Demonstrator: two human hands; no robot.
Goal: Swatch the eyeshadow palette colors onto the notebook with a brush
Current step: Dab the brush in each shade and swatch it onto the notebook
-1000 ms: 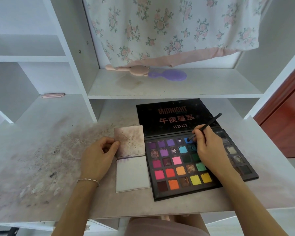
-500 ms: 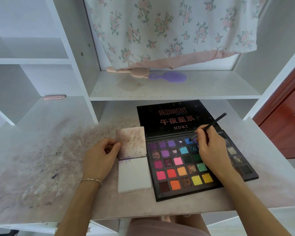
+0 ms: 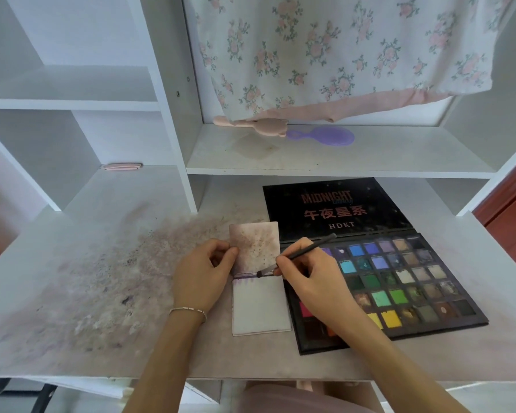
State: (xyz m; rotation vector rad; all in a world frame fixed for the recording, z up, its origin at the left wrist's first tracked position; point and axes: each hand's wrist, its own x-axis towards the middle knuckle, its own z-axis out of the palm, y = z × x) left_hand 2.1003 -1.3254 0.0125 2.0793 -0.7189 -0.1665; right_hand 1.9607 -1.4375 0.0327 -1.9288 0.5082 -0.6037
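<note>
Notebook (image 3: 261,305) open flat on the table (image 3: 72,293), just left of the palette (image 3: 399,293), edges touching or nearly so. Left hand (image 3: 201,278) at the notebook's left edge, right hand (image 3: 313,281) over the palette's left part, brush (image 3: 295,256) tip at the notebook's fold. Behind, on the shelf (image 3: 370,162), two hairbrushes (image 3: 322,136) side by side under a hanging cloth (image 3: 340,55).

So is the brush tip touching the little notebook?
Touching. In the head view the brush tip sits right on the notebook at the fold, beside purple streaks, with no gap showing. The right hand holds it.
</note>
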